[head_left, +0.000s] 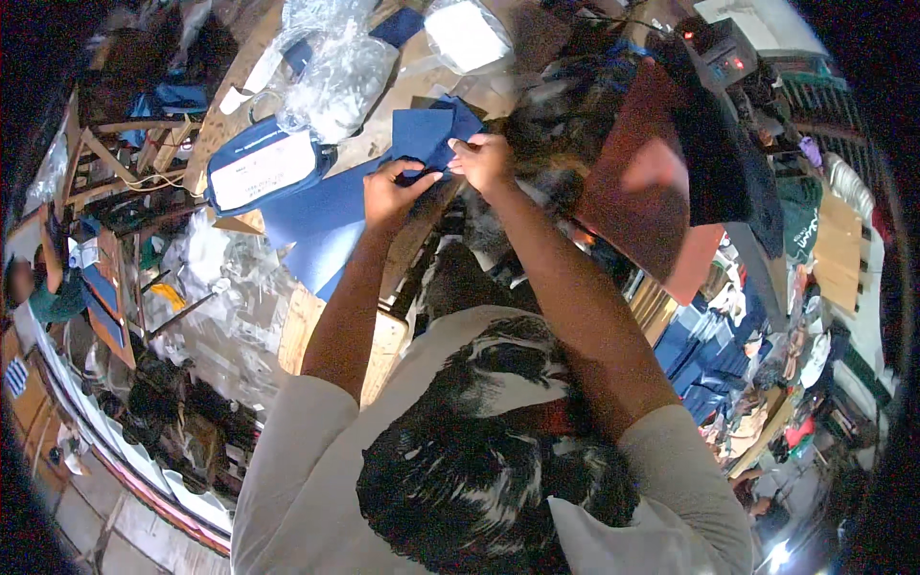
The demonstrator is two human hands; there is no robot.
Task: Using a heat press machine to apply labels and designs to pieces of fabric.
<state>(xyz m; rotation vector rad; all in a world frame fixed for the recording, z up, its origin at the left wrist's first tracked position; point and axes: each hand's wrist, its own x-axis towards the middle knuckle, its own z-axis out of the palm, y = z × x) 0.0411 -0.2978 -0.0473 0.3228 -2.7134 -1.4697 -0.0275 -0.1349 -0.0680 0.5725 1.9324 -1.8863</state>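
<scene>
A small flat piece of dark blue sheet material [422,130], maybe cloth, lies at the table's edge in front of me. My left hand [391,195] pinches its near edge, fingers curled and thumb stretched toward the right. My right hand [484,165] closes thumb and fingers on the right side of the same blue stuff; the exact spot gripped is partly hidden. Under and left of my left hand spreads a larger blue sheet [321,222], its surface catching light. Further left sits a blue pouch [264,172] with a white printed panel.
Clear plastic bags [340,81] are heaped behind the pouch, and a white packet in plastic [467,36] lies farther back. At right stands a reddish-brown panel [637,177] beside a grey box with red lights [724,53]. Stacked blue pieces [709,355] lie lower right. Another person [48,287] is at far left.
</scene>
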